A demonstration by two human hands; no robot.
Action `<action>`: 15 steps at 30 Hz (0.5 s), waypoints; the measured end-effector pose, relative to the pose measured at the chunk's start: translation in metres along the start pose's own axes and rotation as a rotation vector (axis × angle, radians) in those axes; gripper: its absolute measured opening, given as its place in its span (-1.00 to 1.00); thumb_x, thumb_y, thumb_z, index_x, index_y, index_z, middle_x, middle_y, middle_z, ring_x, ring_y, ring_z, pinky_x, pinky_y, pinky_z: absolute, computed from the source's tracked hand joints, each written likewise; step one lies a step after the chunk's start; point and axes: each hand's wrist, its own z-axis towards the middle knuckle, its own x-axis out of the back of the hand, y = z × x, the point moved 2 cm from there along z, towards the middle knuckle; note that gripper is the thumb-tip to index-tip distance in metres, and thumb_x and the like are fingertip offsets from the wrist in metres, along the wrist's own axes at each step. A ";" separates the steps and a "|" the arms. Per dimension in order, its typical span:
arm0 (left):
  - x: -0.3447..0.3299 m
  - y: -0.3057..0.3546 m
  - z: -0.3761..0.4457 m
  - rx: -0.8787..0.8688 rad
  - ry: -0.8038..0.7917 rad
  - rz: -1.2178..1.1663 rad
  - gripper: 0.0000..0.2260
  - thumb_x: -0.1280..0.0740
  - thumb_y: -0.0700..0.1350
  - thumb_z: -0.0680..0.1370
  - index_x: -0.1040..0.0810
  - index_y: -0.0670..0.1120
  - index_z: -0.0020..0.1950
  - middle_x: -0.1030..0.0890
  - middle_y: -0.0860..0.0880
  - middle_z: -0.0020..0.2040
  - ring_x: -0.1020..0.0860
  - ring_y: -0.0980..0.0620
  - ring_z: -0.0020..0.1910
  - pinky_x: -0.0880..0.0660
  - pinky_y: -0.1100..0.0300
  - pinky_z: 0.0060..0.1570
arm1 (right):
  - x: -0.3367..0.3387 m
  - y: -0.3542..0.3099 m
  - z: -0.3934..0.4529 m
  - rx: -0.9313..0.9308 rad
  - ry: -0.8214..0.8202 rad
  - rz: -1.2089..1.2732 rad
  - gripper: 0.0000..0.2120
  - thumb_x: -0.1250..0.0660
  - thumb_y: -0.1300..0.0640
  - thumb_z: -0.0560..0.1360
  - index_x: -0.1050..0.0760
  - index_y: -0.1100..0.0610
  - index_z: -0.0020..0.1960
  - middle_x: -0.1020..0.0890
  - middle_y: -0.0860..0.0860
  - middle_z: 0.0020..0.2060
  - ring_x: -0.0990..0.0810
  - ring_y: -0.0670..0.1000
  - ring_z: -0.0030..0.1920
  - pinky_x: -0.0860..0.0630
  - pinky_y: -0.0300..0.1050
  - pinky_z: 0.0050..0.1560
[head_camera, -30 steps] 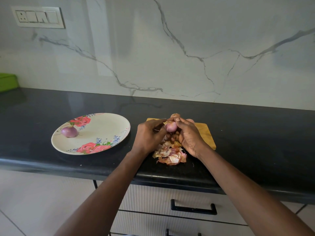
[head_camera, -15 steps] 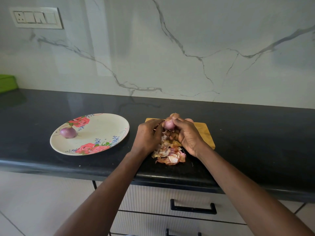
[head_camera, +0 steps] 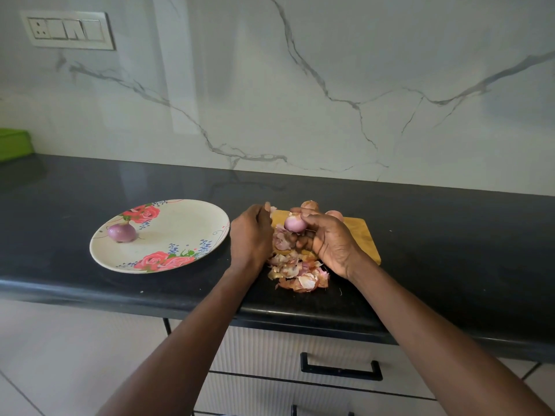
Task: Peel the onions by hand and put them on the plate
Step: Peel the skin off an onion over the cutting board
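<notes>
Counter (head_camera: 450, 235), dark, carrying everything. Plate (head_camera: 186, 223) at left w/ one peeled onion (head_camera: 121, 232) on it, near the far-left rim: so one done. Board (head_camera: 362, 235) at right, partly under the hands. Skins (head_camera: 295, 271) heaped at board's near edge, spilling onto counter. Left hand (head_camera: 250, 235) just beside plate's right rim, fingers curled, seemingly pinching a strip of skin at the fingertips; hard to tell for sure. Right hand (head_camera: 330, 244) curled round second onion (head_camera: 295, 223), held up above the skins, looking pale & mostly bare. Two more onions (head_camera: 310, 204) behind the hands on board, skins apparently on. Approx: one plated, one nearly peeled, at least two left. Held onion well apart from plate, between both hands.
</notes>
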 end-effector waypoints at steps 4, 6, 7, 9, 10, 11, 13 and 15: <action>0.004 0.004 -0.001 -0.073 0.039 0.085 -0.77 -0.22 -0.07 0.69 -0.60 -0.15 0.21 -0.55 -0.06 0.15 -0.54 0.00 0.06 -0.42 0.15 -0.04 | -0.001 0.001 0.000 -0.020 -0.033 -0.001 -0.68 -0.21 0.27 0.63 -0.48 0.30 0.36 -0.66 0.25 0.03 -0.69 0.06 -0.12 -0.63 -0.16 -0.16; 0.002 0.006 -0.002 -0.139 -0.073 -0.003 -0.70 -0.30 -0.02 0.66 -0.58 -0.13 0.33 -0.55 -0.04 0.23 -0.55 0.07 0.11 -0.49 0.24 0.03 | -0.002 0.000 0.000 -0.017 -0.045 0.014 -0.68 -0.20 0.29 0.63 -0.48 0.29 0.36 -0.65 0.22 0.03 -0.69 0.04 -0.11 -0.64 -0.14 -0.12; 0.001 0.008 -0.003 -0.171 -0.137 -0.022 -0.69 -0.34 0.00 0.63 -0.61 -0.12 0.30 -0.58 -0.01 0.19 -0.56 0.11 0.09 -0.51 0.29 0.01 | -0.001 0.000 0.000 -0.007 -0.045 0.023 -0.66 -0.19 0.31 0.62 -0.47 0.31 0.37 -0.65 0.20 -0.03 -0.68 0.03 -0.12 -0.64 -0.13 -0.13; 0.000 0.011 -0.004 -0.220 -0.224 -0.030 -0.72 -0.41 0.01 0.59 -0.67 -0.10 0.23 -0.63 0.02 0.12 -0.59 0.15 0.05 -0.56 0.28 -0.01 | -0.001 -0.001 0.000 0.009 -0.034 0.031 -0.62 -0.18 0.35 0.60 -0.43 0.36 0.40 -0.61 0.17 -0.18 -0.67 0.01 -0.17 -0.64 -0.13 -0.16; 0.000 0.010 -0.004 -0.227 -0.229 -0.048 -0.75 -0.42 -0.02 0.58 -0.69 -0.10 0.20 -0.66 0.01 0.10 -0.61 0.15 0.04 -0.58 0.23 0.02 | -0.001 -0.001 0.000 0.009 -0.031 0.028 -0.62 -0.17 0.36 0.60 -0.42 0.36 0.40 -0.60 0.16 -0.20 -0.67 0.01 -0.18 -0.64 -0.13 -0.16; 0.001 0.009 -0.004 -0.224 -0.218 -0.073 -0.78 -0.43 -0.04 0.58 -0.70 -0.10 0.17 -0.68 0.00 0.08 -0.62 0.15 0.03 -0.59 0.18 0.03 | -0.001 -0.001 0.000 0.006 -0.032 0.022 -0.62 -0.18 0.36 0.60 -0.43 0.36 0.40 -0.61 0.17 -0.18 -0.68 0.01 -0.16 -0.64 -0.13 -0.15; 0.002 0.007 -0.004 -0.205 -0.189 -0.114 -0.84 -0.43 -0.09 0.58 -0.72 -0.09 0.12 -0.70 0.00 0.03 -0.64 0.15 -0.02 -0.59 0.15 0.01 | -0.001 0.000 -0.001 0.000 -0.040 0.013 -0.64 -0.18 0.35 0.61 -0.45 0.33 0.38 -0.67 0.17 -0.05 -0.69 0.03 -0.08 -0.64 -0.14 -0.13; 0.002 0.007 -0.005 -0.199 -0.167 -0.111 -0.86 -0.41 -0.13 0.59 -0.72 -0.09 0.10 -0.70 0.01 -0.01 -0.64 0.16 -0.05 -0.59 0.16 -0.03 | -0.002 0.000 -0.001 0.006 -0.053 0.018 -0.69 -0.19 0.34 0.62 -0.48 0.31 0.35 -0.70 0.15 0.01 -0.71 0.03 -0.03 -0.64 -0.15 -0.13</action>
